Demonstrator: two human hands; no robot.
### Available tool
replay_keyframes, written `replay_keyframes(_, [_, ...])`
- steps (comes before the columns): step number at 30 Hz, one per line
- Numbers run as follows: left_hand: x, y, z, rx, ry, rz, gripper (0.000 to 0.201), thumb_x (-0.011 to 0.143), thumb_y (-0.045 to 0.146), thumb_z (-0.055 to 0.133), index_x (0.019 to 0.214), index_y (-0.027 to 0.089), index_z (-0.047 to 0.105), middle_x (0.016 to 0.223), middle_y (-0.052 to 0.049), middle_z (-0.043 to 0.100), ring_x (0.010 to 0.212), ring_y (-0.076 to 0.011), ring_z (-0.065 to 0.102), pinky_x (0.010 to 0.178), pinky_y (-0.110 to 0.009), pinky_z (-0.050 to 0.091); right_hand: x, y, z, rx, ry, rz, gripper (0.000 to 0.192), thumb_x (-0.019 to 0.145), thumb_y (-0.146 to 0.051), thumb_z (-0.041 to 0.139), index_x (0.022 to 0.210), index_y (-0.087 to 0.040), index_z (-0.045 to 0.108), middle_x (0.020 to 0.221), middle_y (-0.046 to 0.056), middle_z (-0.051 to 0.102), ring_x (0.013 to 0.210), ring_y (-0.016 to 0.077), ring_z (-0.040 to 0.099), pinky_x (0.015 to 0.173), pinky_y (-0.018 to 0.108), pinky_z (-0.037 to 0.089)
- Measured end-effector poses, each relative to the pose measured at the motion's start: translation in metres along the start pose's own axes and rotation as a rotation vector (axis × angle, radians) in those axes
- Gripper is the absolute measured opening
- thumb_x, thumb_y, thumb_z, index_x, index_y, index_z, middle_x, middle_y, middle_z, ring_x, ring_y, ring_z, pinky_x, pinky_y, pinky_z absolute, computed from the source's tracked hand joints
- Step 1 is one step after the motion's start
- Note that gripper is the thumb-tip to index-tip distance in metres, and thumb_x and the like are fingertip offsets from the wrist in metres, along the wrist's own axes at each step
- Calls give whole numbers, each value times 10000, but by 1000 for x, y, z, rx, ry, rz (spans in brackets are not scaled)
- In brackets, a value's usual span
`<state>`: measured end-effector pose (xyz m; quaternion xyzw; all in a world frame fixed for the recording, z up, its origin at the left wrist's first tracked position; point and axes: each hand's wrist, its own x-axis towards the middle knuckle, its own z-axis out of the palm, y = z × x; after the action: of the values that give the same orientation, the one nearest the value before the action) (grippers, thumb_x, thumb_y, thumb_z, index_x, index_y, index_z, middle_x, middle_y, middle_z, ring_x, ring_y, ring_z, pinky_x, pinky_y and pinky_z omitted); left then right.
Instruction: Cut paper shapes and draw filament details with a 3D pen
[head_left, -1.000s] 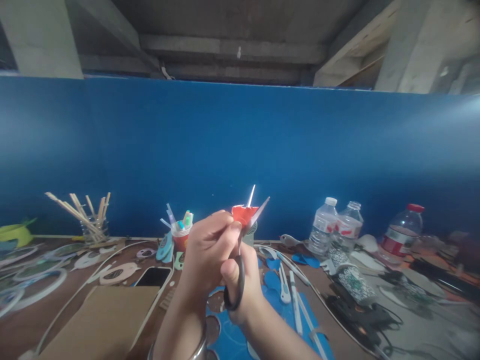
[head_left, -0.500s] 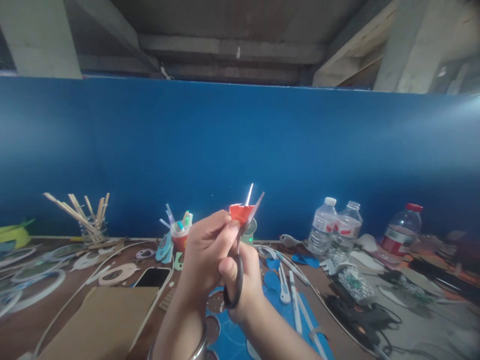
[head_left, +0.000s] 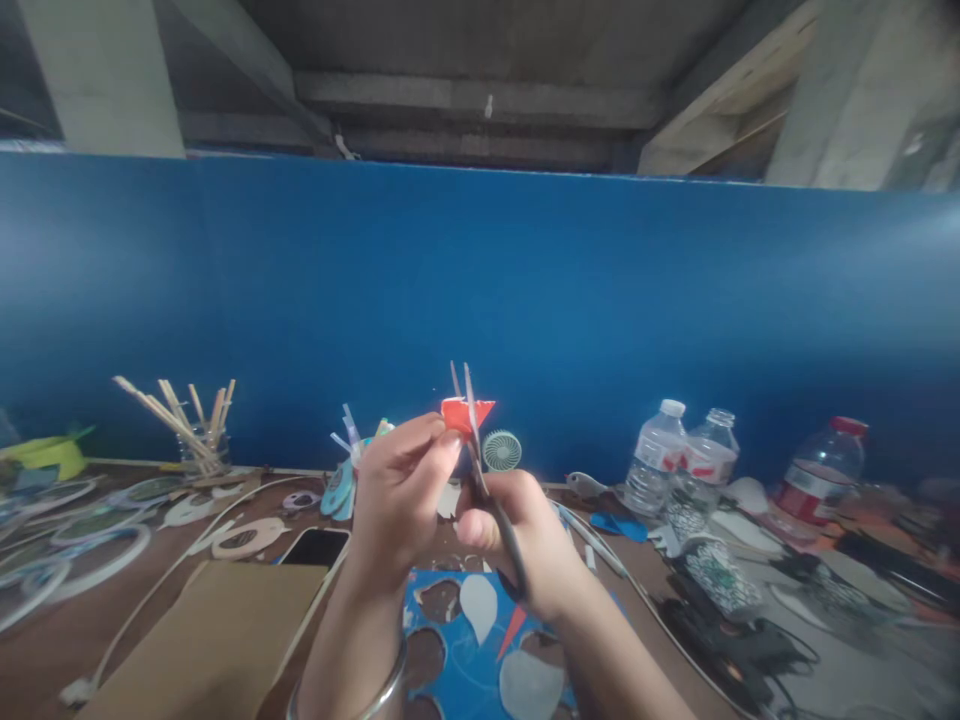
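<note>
My left hand pinches a small red paper piece and holds it up in front of the blue wall. My right hand grips black-handled scissors, whose blades point upward and cross the red paper, nearly closed on it. A silver bangle circles my left wrist. Below the hands lies a blue sheet with several shapes cut out of it, and a thin red scrap lies on that sheet.
A cardboard sheet and a phone lie at left, beside white rings and a jar of wooden sticks. A small fan stands behind. Water bottles, a patterned cup and a black tool sit at right.
The scissors have swung from tilted right to nearly upright, and their blades have closed across the red paper. A red scrap now lies on the blue sheet. The view has shifted slightly.
</note>
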<state>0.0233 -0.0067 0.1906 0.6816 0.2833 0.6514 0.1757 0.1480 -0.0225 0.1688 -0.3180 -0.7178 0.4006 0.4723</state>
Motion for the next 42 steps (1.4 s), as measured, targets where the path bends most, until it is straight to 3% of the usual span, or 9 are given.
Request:
replay_keyframes(19, [0,1,-1,-22,-20,-20,304,815,102,424,522,177,389,519,52,317,469,-69,275,435,-245,233,-2,-2,-9,-35,-42,33,510,675,-632,577,584,-154,424,553,-49,285,534,80,230,444,200,195])
replay_keyframes(28, [0,-2,-2,-55,-47,-32,304,825,130,446,530,176,391,530,53,309,487,-72,274,446,-237,231,-5,-9,-18,-133,-70,127,517,669,-644,568,610,-139,476,585,-25,340,557,93,286,471,205,259])
replay_keyframes(42, [2,0,-6,-67,-157,-76,301,807,131,448,511,166,405,510,52,333,479,-65,275,440,-232,212,-9,-16,-36,-221,-172,164,489,675,-591,604,557,-159,408,566,-42,282,548,85,231,454,215,185])
